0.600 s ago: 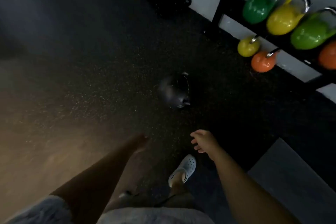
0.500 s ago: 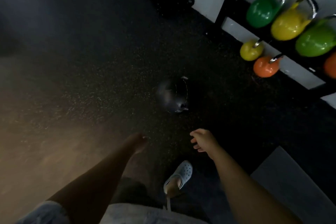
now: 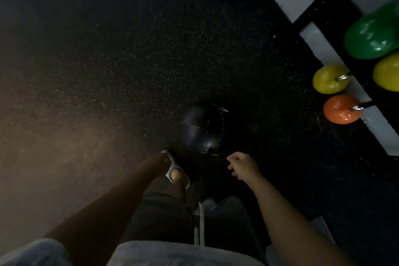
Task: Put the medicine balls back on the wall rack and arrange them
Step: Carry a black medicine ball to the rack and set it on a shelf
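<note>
Now the black medicine ball [image 3: 201,128] on the rubber floor [image 3: 108,60] is approached much closer than before, the right hand [image 3: 241,166] held loosely curled and empty just beside it (left hand's [image 3: 160,158] fingers cannot be told), so pickup seems imminent.

I see both my bare arms stretched forward and down. My right hand [image 3: 241,166] hangs with fingers loosely curled, holding nothing. My left hand [image 3: 160,160] sits in shadow at the end of a straight forearm; I cannot make out how its fingers lie.
</note>
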